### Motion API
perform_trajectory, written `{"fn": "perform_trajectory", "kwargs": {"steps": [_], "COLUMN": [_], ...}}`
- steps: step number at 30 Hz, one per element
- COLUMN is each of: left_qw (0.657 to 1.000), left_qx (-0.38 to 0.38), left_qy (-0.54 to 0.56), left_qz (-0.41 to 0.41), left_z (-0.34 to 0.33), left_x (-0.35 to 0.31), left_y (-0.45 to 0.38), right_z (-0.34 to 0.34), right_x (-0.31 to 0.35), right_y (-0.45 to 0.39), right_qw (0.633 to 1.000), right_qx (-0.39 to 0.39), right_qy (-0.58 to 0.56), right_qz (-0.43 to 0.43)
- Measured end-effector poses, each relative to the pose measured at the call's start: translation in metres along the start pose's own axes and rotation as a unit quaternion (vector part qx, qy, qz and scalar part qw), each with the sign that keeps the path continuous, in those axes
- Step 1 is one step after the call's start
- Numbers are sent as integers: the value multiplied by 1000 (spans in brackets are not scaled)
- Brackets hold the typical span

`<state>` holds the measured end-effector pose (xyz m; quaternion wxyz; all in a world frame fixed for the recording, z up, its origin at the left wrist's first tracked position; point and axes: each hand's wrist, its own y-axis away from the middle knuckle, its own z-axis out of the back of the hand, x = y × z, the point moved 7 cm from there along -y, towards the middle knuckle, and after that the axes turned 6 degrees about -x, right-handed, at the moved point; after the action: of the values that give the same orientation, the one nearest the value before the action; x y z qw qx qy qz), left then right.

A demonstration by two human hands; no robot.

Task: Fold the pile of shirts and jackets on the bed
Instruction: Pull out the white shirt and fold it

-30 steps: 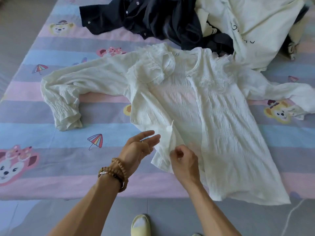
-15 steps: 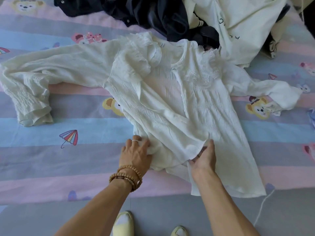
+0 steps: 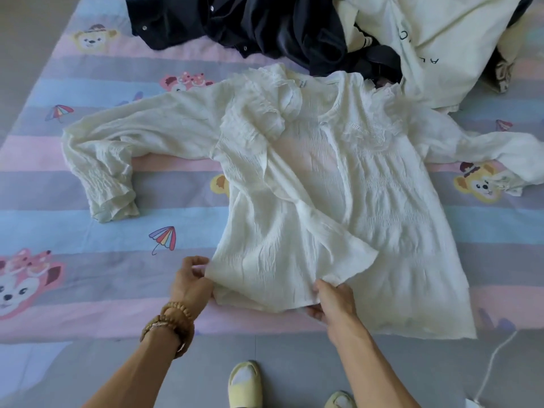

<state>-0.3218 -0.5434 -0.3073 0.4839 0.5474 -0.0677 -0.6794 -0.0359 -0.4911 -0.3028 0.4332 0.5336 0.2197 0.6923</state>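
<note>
White blouse (image 3: 338, 201) spread front-open near the bed's (image 3: 73, 290) front edge, sleeves out to either side; left hand (image 3: 190, 279) pinching its lower left hem corner, right hand (image 3: 334, 300) gripping the hem of the same panel; dark jacket (image 3: 265, 25) and cream garment (image 3: 441, 39) heaped at the far edge.

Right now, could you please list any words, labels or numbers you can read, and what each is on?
"A L" and part of "C", upside down: cream garment in the pile; the rest is hidden in folds.
Neck tag on the white blouse: too small to read.
</note>
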Motion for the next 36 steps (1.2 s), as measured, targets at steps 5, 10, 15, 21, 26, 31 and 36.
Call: {"fn": "perform_trajectory", "kwargs": {"steps": [5, 10, 15, 21, 26, 31, 36], "left_qw": [936, 941, 980, 961, 854, 865, 889], "left_qx": [52, -94, -141, -155, -90, -101, -197], "left_qy": [-254, -201, -60, -195, -400, -442, -340], "left_qz": [-237, -258, -130, -119, -320, -215, -236], "left_z": [-44, -32, 22, 42, -6, -37, -9], "left_x": [-12, -33, 3, 19, 4, 10, -9], "left_y": [32, 20, 13, 28, 61, 43, 40], "right_z": [4, 28, 46, 71, 64, 48, 59], "right_x": [-17, 14, 17, -23, -3, -5, -15], "right_y": [1, -29, -31, -10, 15, 34, 28], "right_qw": [997, 972, 974, 990, 984, 958, 977], "right_qx": [-10, -89, -112, -113, -49, 50, 23], "right_qy": [-82, -216, -196, -40, -159, -283, -214], "right_qz": [-15, -20, 6, 68, 64, -21, 4]}}
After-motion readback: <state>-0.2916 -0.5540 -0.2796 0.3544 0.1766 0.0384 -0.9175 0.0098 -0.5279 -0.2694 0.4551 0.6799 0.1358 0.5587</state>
